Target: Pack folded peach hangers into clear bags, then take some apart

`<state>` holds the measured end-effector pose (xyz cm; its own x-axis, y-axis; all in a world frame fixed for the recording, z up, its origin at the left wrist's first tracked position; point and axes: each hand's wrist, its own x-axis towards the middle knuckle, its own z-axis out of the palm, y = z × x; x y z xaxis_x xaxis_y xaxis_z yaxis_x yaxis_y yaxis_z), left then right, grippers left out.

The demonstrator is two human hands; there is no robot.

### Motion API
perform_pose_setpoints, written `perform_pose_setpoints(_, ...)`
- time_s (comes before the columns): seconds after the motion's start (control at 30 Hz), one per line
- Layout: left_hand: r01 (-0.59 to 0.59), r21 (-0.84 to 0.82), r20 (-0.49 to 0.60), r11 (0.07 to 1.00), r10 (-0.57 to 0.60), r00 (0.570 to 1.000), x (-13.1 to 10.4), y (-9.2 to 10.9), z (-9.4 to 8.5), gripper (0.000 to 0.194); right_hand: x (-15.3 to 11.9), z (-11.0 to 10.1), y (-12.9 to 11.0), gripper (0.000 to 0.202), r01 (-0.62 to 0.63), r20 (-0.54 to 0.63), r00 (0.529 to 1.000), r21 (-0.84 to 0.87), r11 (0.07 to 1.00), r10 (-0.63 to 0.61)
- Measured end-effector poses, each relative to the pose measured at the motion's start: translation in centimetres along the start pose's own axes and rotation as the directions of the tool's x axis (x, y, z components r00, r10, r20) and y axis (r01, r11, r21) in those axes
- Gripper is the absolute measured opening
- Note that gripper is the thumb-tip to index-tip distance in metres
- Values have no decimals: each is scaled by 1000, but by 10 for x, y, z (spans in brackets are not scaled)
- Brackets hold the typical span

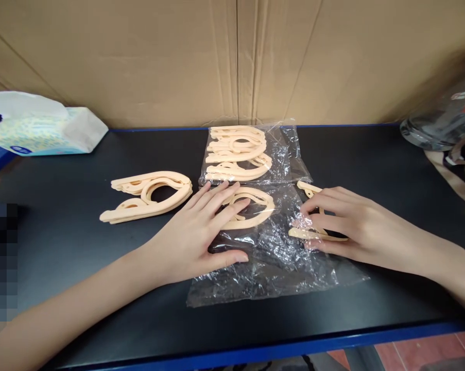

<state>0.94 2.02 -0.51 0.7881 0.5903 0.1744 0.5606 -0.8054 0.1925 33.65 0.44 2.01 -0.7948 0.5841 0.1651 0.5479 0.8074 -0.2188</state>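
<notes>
My left hand (201, 232) lies flat with spread fingers on a clear plastic bag (263, 278), over a beige folding hanger (269, 206). To the right, the bent fingers of my right hand (342, 219) grip another folded beige hanger (299, 234) at the bag's right edge, partly covered by my fingers. Whether this hanger is inside the bag I cannot tell. Behind my left hand is a second clear bag (286, 154) with folded hangers (236, 154) stacked in it. Left of the bags, folded hangers (151, 198) lie bare on the black tabletop.
A tissue pack (42, 129) stands at the back left. At the back right are a clear glass or plastic container (441, 123) and a strap-like item (454, 172). Cardboard (158, 62) walls off the back. A blue edge (217, 355) borders the black table (158, 319).
</notes>
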Motion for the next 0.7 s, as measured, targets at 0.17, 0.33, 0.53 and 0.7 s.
perform_pose_setpoints(0.17, 0, 12, 70, 1000, -1, 998, 1, 3, -3, 89, 3, 4, -1, 21, 30, -34, 999, 6, 1000, -30)
perform_pose_setpoints(0.33, -3, -34, 24, 999, 3, 1000, -3, -1, 0, 88, 0, 1, 0, 15, 33, -95, 995, 4, 999, -32)
perform_pose_setpoints(0.53, -12, -83, 16, 996, 13, 1000, -1, -1, -12, 83, -5, -1, 1, 14, 32, -87, 996, 69, 997, -26)
perform_pose_setpoints(0.7, -26, -26, -77, 999, 24, 997, 0, -5, -20, 77, -7, -7, 6, 16, 10, -139, 990, -10, 1000, -11)
